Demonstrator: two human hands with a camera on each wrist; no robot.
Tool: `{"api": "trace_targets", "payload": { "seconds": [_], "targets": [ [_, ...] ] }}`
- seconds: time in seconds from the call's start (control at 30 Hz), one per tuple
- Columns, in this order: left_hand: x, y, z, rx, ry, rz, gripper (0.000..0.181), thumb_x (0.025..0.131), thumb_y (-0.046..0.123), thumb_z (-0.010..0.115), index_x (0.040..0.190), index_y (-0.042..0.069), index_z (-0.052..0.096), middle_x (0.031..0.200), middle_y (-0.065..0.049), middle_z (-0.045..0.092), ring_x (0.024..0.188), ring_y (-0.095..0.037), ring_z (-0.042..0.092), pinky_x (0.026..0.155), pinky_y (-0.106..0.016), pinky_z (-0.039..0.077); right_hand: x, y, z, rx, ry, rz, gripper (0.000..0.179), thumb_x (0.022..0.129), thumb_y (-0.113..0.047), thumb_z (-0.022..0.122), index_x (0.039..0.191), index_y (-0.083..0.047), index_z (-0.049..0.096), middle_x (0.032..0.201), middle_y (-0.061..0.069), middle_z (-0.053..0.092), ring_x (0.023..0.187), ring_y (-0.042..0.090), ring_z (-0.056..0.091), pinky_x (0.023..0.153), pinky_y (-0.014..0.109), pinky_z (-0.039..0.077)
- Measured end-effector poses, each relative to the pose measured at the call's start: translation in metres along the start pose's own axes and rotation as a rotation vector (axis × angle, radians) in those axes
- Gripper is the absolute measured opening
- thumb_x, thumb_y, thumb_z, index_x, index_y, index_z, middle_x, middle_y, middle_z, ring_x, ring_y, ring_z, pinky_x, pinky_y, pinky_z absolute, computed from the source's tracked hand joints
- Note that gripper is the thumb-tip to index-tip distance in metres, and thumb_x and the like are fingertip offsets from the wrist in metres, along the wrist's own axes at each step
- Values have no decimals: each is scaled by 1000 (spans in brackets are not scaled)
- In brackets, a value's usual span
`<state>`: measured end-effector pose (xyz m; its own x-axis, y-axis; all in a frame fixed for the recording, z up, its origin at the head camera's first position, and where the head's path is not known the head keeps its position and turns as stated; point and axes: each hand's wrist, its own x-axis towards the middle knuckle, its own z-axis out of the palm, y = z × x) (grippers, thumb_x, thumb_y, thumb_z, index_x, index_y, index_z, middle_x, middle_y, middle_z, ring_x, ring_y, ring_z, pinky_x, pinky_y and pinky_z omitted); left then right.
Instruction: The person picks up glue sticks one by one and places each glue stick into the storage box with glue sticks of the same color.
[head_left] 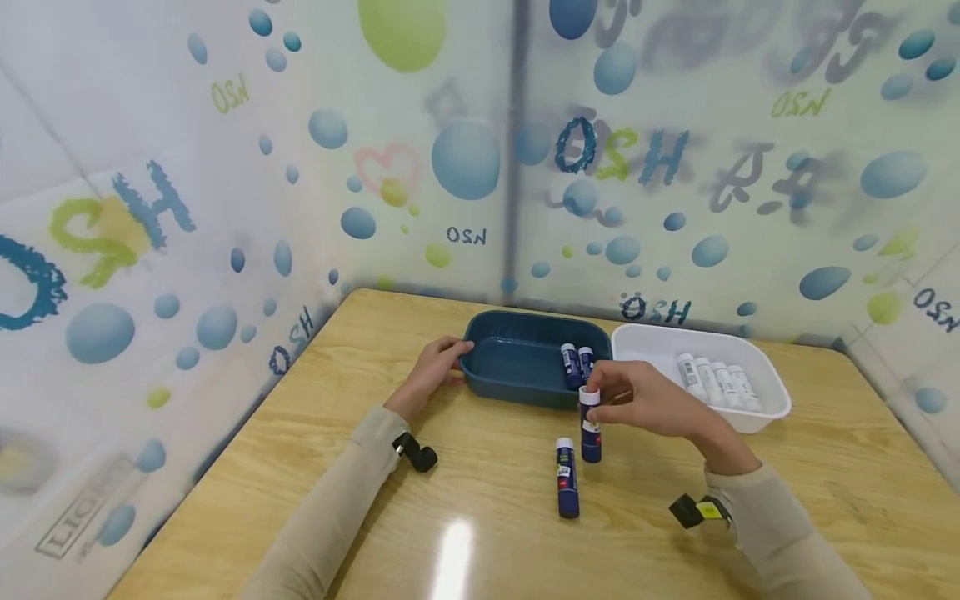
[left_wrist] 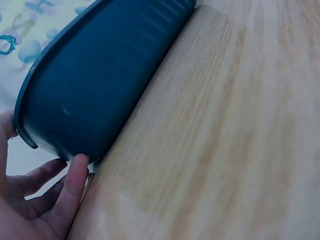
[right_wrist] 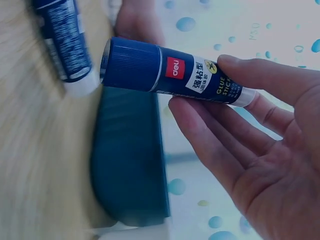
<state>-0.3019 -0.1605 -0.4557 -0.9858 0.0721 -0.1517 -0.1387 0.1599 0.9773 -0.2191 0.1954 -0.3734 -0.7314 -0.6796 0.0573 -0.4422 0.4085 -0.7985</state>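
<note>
My right hand (head_left: 648, 398) pinches a dark blue glue stick (right_wrist: 180, 75) with a white end, thumb on one side and fingertips on the other. The stick hangs upright in front of the dark teal bin (head_left: 517, 392). A second glue stick (head_left: 567, 479) lies on the table just below it in the head view. Inside the bin, at its right end, two more blue glue sticks (head_left: 572, 367) lie side by side. My left hand (head_left: 433, 371) holds the bin's left end, thumb at the rim and fingertips (left_wrist: 79, 162) against the lower wall.
A white bin (head_left: 776, 392) stands right of the teal one, their ends close together. Several white tubes (head_left: 726, 385) lie in it. The wooden table (head_left: 315, 417) meets patterned curtains at the back and sides. Each wrist wears a small black camera (head_left: 423, 457).
</note>
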Motion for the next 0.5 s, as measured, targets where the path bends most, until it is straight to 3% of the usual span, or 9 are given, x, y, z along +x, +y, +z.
{"api": "trace_targets", "payload": {
  "seconds": [0.3, 0.5],
  "targets": [
    [-2, -1, 0, 1, -2, 12, 45, 103, 40, 62, 133, 7, 63, 126, -13, 61, 95, -18, 63, 68, -26, 62, 12, -24, -5, 8, 60, -46, 16, 94, -11, 76, 102, -9, 61, 91, 6, 75, 78, 17, 71, 68, 30, 61],
    [-1, -1, 1, 6, 2, 16, 43, 103, 40, 61, 131, 7, 64, 122, -13, 62, 91, -17, 62, 67, -26, 62, 27, -39, -12, -35, 100, -44, 16, 95, -14, 76, 102, -11, 62, 91, 3, 76, 81, 25, 73, 70, 33, 61]
  ]
}}
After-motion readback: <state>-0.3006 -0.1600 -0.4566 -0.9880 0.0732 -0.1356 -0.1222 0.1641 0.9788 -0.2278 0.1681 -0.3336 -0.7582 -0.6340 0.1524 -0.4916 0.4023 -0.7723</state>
